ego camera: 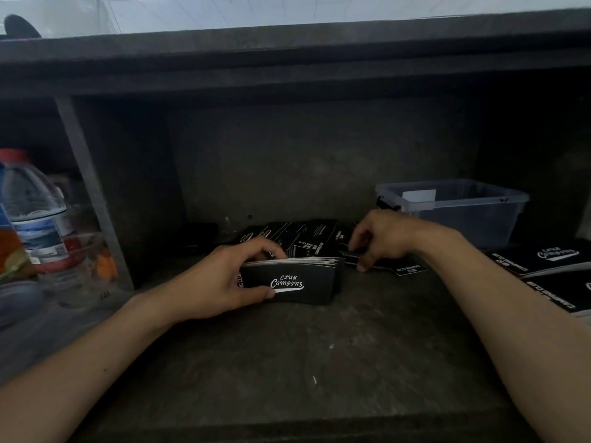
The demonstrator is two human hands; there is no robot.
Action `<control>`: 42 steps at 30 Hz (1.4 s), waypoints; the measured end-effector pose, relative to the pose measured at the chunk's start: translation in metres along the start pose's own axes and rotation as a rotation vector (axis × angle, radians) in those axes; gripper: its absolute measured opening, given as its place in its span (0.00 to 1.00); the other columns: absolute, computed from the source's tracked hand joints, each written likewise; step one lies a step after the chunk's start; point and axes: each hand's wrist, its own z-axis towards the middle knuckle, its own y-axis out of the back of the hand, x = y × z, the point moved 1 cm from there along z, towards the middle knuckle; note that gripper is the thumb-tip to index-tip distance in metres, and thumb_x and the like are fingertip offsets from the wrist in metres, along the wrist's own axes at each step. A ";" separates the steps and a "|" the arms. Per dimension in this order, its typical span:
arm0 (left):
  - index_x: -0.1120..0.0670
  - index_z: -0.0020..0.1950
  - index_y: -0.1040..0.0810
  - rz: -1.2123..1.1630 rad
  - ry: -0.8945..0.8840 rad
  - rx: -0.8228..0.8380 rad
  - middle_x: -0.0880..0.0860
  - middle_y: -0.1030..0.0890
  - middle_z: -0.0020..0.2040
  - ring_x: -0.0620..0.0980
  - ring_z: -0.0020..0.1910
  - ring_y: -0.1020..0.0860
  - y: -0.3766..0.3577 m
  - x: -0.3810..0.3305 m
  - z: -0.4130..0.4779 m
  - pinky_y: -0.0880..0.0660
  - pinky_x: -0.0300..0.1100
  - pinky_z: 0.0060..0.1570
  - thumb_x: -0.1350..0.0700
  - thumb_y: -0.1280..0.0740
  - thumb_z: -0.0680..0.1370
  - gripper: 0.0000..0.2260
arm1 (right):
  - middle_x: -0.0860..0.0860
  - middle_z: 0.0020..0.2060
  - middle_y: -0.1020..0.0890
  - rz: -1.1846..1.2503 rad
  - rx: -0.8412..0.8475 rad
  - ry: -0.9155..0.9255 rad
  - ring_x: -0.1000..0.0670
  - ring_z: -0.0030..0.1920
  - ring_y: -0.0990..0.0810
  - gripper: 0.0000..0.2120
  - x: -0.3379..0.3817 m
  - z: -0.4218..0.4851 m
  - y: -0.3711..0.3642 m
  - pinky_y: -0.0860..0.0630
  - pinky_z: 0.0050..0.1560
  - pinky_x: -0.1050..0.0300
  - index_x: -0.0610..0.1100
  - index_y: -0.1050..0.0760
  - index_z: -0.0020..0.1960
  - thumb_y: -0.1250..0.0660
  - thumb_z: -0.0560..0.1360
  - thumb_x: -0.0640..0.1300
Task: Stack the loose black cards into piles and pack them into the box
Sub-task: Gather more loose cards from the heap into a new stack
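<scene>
Head view: the left hand (224, 279) has its fingers (268, 247) clenched round a stack (297, 282) of black cards on the worktop (319, 362). The right hand (387, 238) pinches a loose card (406, 268) beside the heap (307, 238). The box (463, 212) stands just behind, with 2 piles (543, 260) near it.

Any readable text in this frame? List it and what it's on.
"CLUB Camping": front card of the stack in the left hand.
"CLUB Camping": top card of the pile at the right edge.
"CLUB", small, only partly legible: loose card at the right hand.
Heap of cards behind: print too small to read.
Bottle label: blurred.
Box sticker: no legible text.
</scene>
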 end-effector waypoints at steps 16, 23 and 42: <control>0.42 0.61 0.35 -0.014 0.091 -0.022 0.44 0.19 0.59 0.41 0.57 0.19 -0.002 0.003 0.001 0.20 0.47 0.59 0.52 0.23 0.74 0.25 | 0.49 0.53 0.15 0.684 0.214 0.276 0.52 0.54 0.17 0.11 0.040 -0.008 -0.003 0.22 0.52 0.60 0.44 0.21 0.60 0.38 0.81 0.41; 0.46 0.56 0.22 0.084 0.008 0.036 0.42 0.16 0.50 0.42 0.50 0.17 0.001 -0.003 0.001 0.19 0.46 0.50 0.52 0.25 0.77 0.10 | 0.46 0.76 0.38 -0.058 -0.072 0.029 0.45 0.75 0.38 0.23 0.009 0.028 -0.032 0.41 0.74 0.55 0.53 0.40 0.77 0.44 0.83 0.49; 0.44 0.47 0.23 0.132 0.016 -0.009 0.41 0.19 0.46 0.43 0.44 0.19 0.000 -0.003 0.001 0.22 0.38 0.40 0.47 0.23 0.72 0.11 | 0.53 0.64 0.22 -0.023 -0.103 0.186 0.51 0.64 0.24 0.17 0.005 0.018 -0.014 0.32 0.59 0.64 0.52 0.22 0.65 0.31 0.77 0.46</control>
